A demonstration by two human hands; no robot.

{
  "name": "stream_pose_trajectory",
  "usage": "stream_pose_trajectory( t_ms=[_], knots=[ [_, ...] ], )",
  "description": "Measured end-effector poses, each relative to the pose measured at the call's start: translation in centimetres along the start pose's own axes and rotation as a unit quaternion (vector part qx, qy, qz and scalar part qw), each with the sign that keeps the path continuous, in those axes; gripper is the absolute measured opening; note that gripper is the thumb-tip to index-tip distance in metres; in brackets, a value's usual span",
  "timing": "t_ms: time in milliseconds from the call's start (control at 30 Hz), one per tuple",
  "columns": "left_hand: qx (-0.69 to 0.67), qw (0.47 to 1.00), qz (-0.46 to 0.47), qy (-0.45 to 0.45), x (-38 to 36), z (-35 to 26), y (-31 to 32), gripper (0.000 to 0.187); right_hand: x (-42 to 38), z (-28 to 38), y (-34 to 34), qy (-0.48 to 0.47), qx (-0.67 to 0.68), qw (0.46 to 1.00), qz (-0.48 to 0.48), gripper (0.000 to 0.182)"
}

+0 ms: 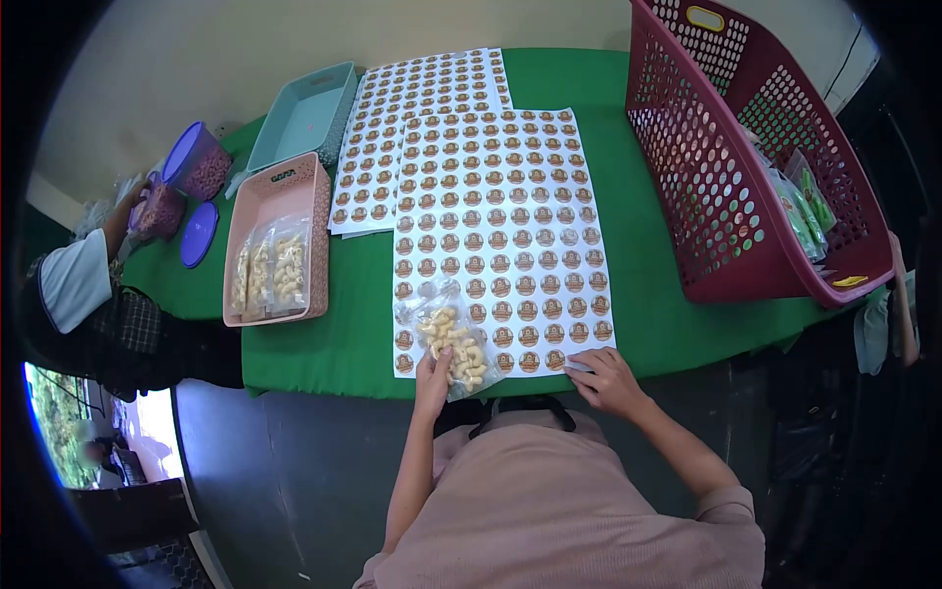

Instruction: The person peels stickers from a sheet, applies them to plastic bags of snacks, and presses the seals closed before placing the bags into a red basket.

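A clear plastic bag of pale, curved cashew-like pieces [461,348] lies tilted over the lower left of the sticker sheet [601,294]. My left hand [432,381] is closed on the bag's lower left side. Rows of round brown stickers cover the white sheet. At its bottom right corner is my right hand [605,381], with the fingertips pinched together on the corner. The fingers hide the sticker there, so whether it is lifted cannot be seen.
More sticker sheets [368,177] lie behind. To the left are a pink basket [235,265] with several filled bags, a teal basket [304,113], purple-lidded tubs [206,177] and a person's sleeve [74,280]. A tall maroon basket [687,196] holding packets stands right.
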State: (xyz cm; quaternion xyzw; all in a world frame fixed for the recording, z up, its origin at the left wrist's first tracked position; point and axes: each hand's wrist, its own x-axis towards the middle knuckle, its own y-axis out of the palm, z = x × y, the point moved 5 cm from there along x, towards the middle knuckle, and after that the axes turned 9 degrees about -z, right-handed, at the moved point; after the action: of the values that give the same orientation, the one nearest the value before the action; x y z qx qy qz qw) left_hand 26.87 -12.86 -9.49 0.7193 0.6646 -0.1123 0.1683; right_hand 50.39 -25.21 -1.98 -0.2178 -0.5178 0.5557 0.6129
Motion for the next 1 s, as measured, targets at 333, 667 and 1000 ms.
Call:
stream_pose_trajectory(
  t_ms=[333, 667, 1000],
  knots=[
    [0.010, 1.000, -0.012, 0.013, -0.2, -0.4, 0.1, 0.030, 0.0, 0.4, 1.1, -0.030, 0.030, 0.998, 0.050, 0.030],
    [0.006, 1.000, -0.008, 0.012, -0.1, 0.0, 0.0, 0.031, 1.4, 0.7, 0.6, -0.003, 0.059, 0.997, 0.048, 0.032],
    [0.008, 1.000, -0.004, 0.002, 0.0, 0.1, -0.1, 0.031, 1.6, 0.7, 0.8, 0.029, 0.061, 0.997, 0.032, 0.035]
  ],
)
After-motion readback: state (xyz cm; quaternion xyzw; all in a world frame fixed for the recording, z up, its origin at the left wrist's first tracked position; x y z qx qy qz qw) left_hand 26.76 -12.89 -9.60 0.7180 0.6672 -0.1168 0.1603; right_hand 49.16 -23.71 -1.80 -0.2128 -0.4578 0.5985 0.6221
